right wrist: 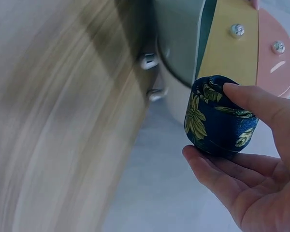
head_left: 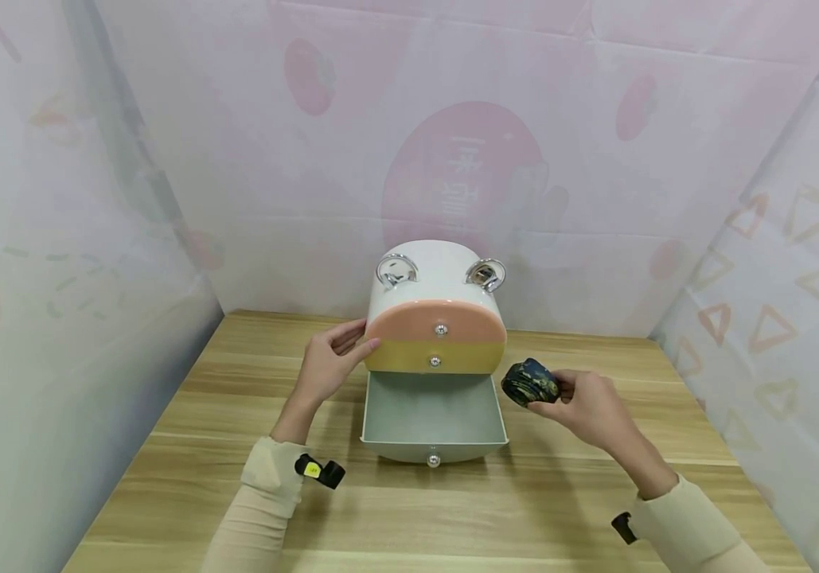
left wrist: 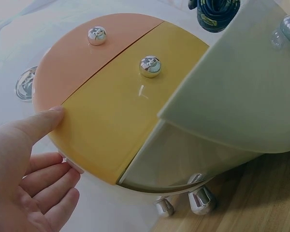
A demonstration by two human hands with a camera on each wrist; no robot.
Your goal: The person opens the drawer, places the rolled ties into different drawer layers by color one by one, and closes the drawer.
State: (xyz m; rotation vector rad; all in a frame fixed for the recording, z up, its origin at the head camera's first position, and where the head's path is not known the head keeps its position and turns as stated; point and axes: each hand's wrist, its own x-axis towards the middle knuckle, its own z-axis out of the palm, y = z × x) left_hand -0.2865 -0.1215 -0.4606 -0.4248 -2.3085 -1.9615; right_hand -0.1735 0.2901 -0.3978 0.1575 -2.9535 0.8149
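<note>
Wooden table [head_left: 567, 509] — right hand [head_left: 588, 410] holds blue box [head_left: 529, 381].

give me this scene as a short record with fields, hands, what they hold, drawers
left hand: left hand rests open against the side of the drawer box, thumb at the yellow drawer front
right hand: right hand holds a dark blue floral pouch between thumb and fingers
drawers: pink drawer closed, yellow closed, bottom drawer pulled out
pouch position: right of the open drawer, not in it
surface: wooden table
</note>
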